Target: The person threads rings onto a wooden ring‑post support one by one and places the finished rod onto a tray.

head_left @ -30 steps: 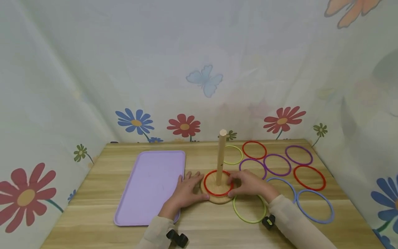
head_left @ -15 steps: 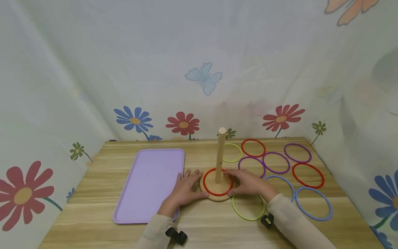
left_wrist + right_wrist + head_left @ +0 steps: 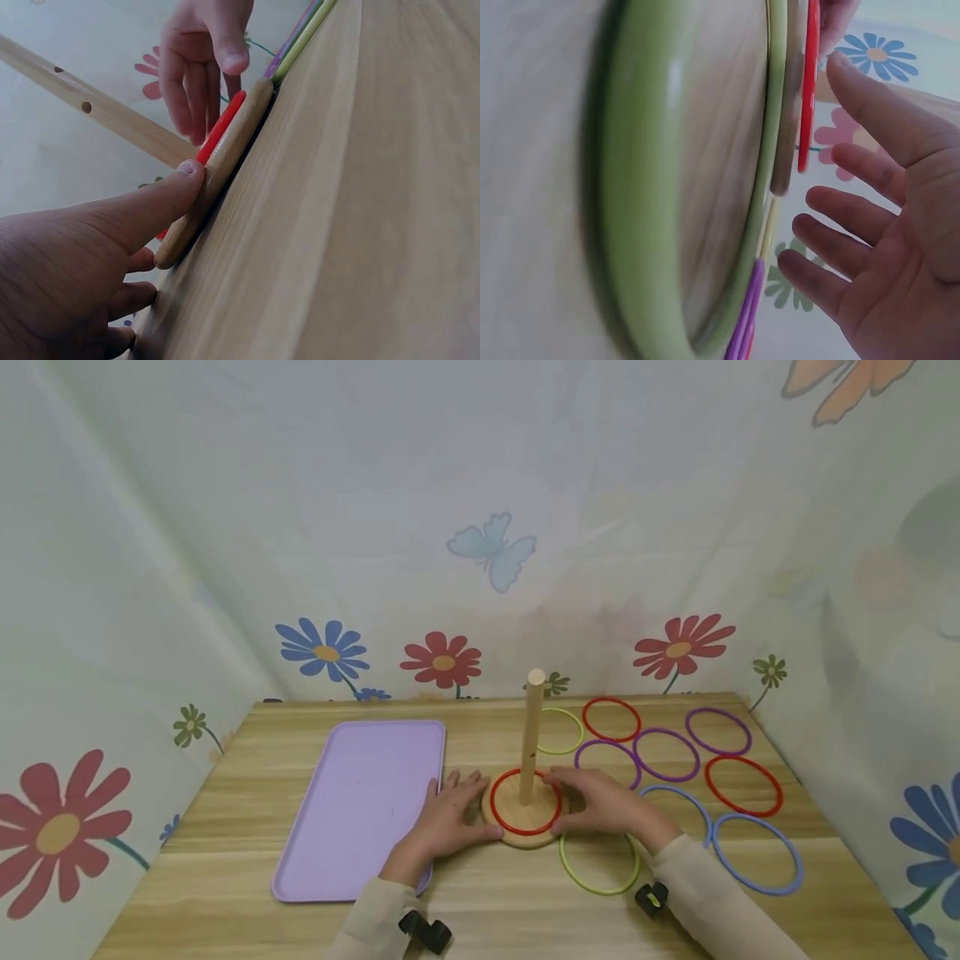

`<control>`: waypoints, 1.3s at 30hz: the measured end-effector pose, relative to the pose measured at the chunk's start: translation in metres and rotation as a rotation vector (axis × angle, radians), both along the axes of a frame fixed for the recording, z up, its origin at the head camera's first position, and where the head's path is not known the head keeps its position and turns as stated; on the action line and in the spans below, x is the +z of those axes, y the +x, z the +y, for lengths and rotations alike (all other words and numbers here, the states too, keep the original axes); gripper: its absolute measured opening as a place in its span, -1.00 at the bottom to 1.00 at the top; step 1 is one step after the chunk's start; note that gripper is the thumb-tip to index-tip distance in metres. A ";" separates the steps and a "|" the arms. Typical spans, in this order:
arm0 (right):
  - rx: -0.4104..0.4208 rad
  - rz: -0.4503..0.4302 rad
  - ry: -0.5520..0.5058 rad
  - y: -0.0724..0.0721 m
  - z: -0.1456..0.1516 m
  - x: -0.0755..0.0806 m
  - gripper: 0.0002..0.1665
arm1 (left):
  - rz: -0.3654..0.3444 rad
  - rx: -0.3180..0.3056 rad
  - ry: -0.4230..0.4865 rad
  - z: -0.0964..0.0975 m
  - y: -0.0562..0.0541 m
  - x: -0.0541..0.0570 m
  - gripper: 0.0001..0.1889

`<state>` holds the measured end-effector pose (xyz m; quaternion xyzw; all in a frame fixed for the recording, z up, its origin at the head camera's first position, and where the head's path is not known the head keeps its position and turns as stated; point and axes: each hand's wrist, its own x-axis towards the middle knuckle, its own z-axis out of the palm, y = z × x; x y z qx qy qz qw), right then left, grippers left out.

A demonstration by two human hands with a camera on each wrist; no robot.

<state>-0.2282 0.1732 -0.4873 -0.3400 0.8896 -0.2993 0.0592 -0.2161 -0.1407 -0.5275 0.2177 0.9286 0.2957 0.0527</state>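
Note:
A wooden peg stand (image 3: 532,735) has an upright pole on a round base. Round the foot of the pole, a red ring (image 3: 498,814) lies flat on that base. My left hand (image 3: 444,821) holds the base's left edge, thumb at the front and fingers round the far side; in the left wrist view, the thumb (image 3: 169,199) presses on the rim. My right hand (image 3: 606,803) hovers over the right side of the red ring. Its fingers (image 3: 855,210) are spread and relaxed in the right wrist view, a little apart from the ring.
To the left lies a purple tray (image 3: 360,810), partly behind the left hand. Several rings spread over the right of the wooden table, among them a green ring (image 3: 564,864) by the right hand, a blue ring (image 3: 799,868) and a purple ring (image 3: 699,762). Patterned cloth (image 3: 495,460) hangs behind.
The right hand's fingertips have shifted slightly up and left over the red ring. The left hand, stand and rings keep their places; the head view has moved slightly.

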 end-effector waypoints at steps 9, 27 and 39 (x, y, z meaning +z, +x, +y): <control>-0.046 0.052 -0.186 0.017 0.025 0.010 -0.44 | 0.016 0.013 0.008 -0.002 0.000 0.003 -0.02; -0.074 0.124 -0.152 0.060 0.073 0.010 -0.56 | 0.006 0.003 0.017 0.000 0.001 0.003 -0.01; -0.090 0.075 -0.196 0.081 0.090 -0.006 -0.61 | -0.003 0.003 0.019 0.000 0.001 0.001 0.00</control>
